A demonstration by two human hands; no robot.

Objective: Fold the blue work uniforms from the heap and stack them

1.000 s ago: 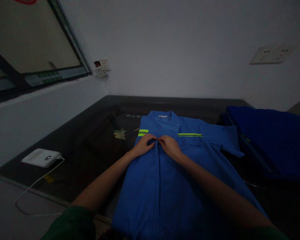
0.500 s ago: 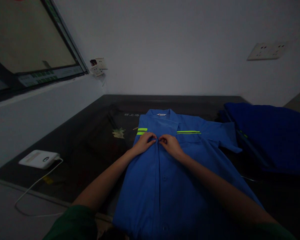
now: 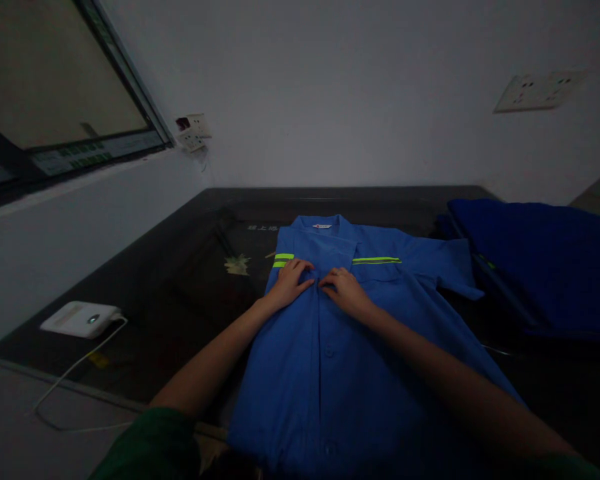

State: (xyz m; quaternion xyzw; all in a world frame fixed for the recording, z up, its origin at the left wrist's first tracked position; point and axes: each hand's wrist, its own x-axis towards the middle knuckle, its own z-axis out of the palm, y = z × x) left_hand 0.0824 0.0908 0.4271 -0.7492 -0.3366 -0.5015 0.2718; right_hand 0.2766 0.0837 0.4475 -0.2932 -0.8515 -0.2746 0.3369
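A blue short-sleeved shirt with yellow-green reflective strips lies front up on the dark table. Its collar points away from me, and buttons show along the front opening. My left hand rests on the left front panel near the upper opening, thumb and fingers apart. Just across the opening, my right hand has its fingers bent and the tips close together at the cloth edge. Whatever lies right under those fingertips is too small and dark to make out.
Dark blue folded cloth is piled at the right. A white device with a cable lies at the left of the dark table. Wall sockets and a window are beyond.
My left thumb and fingers have parted from a pinch at the shirt opening. The right hand has shifted slightly, its fingers a little less curled. The shirt lies almost as before.
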